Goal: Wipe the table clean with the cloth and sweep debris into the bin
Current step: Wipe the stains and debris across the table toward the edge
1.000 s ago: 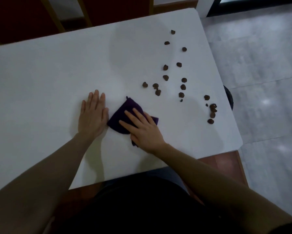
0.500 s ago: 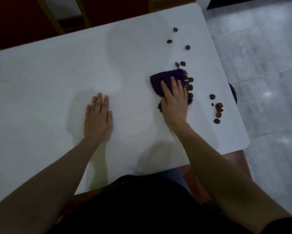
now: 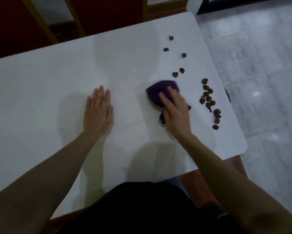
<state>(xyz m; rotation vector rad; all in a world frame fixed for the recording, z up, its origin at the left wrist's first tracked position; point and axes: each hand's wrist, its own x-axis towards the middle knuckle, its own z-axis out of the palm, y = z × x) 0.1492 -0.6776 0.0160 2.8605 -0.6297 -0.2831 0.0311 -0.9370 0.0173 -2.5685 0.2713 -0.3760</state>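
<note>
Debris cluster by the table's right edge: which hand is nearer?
Right. The right hand presses the purple cloth just left of the debris cluster, not touching it. The left hand lies flat on the table, farther left.

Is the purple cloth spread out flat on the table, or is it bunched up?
Bunched up. The purple cloth forms a small rounded wad under the right hand, which presses on it with straight fingers; motion blur hides finer folds.

Grey tiled floor, right side of frame, with pale grout lines. Dark red panels with yellow-edged frames, upper left. Brown wooden ledge, top centre. Dark door frame, upper right. Reddish-brown wooden surface, lower centre, below the white edge.
</note>
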